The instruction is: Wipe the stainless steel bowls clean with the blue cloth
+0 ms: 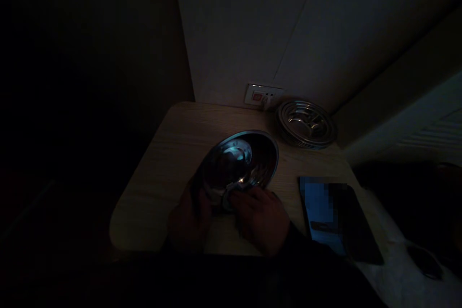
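Observation:
The room is very dark. A shiny steel bowl (249,159) is tilted toward me on a pale wooden table (169,163). My left hand (189,216) grips the bowl's near left rim, fingers wrapped round it. My right hand (258,216) is closed on a small pale cloth or pad (231,195) pressed against the bowl's lower inside edge. The bowl reflects a bluish light.
A stack of steel compartment plates (306,122) sits at the table's back right, by a wall socket (262,95) with a red switch. A lit tablet or phone screen (325,211) lies at the right. The wall rises behind; the left side is black.

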Motion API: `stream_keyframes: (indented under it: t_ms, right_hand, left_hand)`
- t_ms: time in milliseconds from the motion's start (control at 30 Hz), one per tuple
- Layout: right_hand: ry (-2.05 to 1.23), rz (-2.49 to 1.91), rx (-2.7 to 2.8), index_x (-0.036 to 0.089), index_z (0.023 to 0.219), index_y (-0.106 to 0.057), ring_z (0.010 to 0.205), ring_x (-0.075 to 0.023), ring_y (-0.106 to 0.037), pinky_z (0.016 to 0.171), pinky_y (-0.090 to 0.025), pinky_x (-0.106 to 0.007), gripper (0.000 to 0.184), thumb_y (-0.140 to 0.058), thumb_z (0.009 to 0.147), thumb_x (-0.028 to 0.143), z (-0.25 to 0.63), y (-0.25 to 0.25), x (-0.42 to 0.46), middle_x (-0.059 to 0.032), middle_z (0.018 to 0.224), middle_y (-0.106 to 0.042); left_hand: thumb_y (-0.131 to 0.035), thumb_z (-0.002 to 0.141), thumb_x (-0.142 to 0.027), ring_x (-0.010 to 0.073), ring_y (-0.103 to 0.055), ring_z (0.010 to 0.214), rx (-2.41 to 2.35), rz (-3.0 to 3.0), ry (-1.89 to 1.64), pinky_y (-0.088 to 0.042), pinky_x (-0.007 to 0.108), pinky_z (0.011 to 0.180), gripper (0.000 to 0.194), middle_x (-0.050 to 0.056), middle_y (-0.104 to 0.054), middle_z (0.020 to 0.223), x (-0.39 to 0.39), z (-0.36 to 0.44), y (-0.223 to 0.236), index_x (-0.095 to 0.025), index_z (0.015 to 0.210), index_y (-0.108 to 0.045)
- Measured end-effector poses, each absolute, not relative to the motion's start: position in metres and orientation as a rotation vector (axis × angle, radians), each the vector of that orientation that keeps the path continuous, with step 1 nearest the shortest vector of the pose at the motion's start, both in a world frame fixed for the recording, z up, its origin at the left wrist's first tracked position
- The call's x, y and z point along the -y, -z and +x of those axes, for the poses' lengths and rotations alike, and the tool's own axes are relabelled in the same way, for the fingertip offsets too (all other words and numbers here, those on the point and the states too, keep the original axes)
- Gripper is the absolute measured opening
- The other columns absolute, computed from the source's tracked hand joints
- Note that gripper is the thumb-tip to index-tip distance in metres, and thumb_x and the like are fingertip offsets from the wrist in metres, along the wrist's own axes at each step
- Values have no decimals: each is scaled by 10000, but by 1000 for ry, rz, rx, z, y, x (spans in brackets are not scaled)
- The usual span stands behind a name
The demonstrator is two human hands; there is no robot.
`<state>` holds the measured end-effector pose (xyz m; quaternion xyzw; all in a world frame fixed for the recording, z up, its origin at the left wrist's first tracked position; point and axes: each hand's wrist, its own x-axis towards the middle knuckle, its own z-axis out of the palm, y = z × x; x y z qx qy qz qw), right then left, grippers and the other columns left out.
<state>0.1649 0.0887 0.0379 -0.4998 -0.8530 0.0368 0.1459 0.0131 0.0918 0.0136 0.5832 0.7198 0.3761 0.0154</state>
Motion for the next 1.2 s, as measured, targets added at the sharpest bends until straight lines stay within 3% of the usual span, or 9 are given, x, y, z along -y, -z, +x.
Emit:
stream_keyframes:
  t_ms: [233, 367, 467, 633, 833, 1100, 1200]
  right_hand:
    - [68, -1548, 2441, 192, 1042, -621, 840, -225, -527, 694, -403, -347, 275, -567, 777, 142, 188, -30, -90, -10, 1097, -657]
    - [1, -1501, 2334, 165, 1061, -617, 813, -209, -529, 708, -420, -325, 286, -543, 788, 130, 173, -21, -82, -18, 1088, -661]
    - [-17, -1501, 2307, 155, 1059, -617, 786, -205, -530, 701, -425, -318, 288, -532, 786, 120, 168, -19, -82, -25, 1064, -671]
    - [6, -1503, 2305, 145, 1052, -617, 795, -203, -532, 705, -427, -315, 289, -554, 771, 109, 168, -21, -82, -24, 1078, -665]
    - [124, -1524, 2506, 210, 997, -629, 812, -230, -543, 649, -406, -345, 256, -606, 754, 136, 188, -38, -82, 6, 1025, -684]
    - [-91, -1240, 2422, 156, 1114, -575, 821, -174, -531, 710, -430, -306, 290, -448, 854, 160, 151, -29, -96, -52, 1102, -649]
    - [24, -1267, 2500, 190, 1073, -596, 828, -184, -528, 694, -408, -327, 255, -442, 871, 172, 161, -33, -99, -50, 1072, -659]
  left_hand:
    - [-428, 829, -331, 160, -655, 672, -2027, 1758, -1166, -483, 234, 595, 377, 77, -695, 932, -92, 19, -18, -172, 1148, -549]
    - [-546, 742, -384, 201, -661, 754, -1950, 1647, -1149, -502, 259, 582, 605, 106, -676, 976, -92, 20, -21, -139, 1279, -413]
    - [-562, 733, -401, 203, -646, 631, -2073, 1491, -995, -476, 275, 499, 694, 123, -674, 918, -91, 25, -26, -120, 1328, -338]
    - [-447, 808, -416, 185, -590, 464, -2170, 1365, -825, -418, 280, 426, 592, 117, -679, 822, -89, 29, -31, -128, 1317, -350]
    - [-432, 812, -368, 234, -651, 602, -2168, 1397, -826, -460, 299, 503, 483, 124, -688, 780, -96, 26, -23, -94, 1210, -448]
    - [-427, 811, -331, 201, -670, 656, -2005, 1485, -912, -485, 265, 527, 378, 106, -703, 860, -101, 23, -25, -136, 1120, -522]
    - [-425, 810, -324, 196, -666, 624, -2069, 1499, -917, -481, 264, 519, 371, 108, -705, 850, -99, 23, -27, -123, 1100, -540]
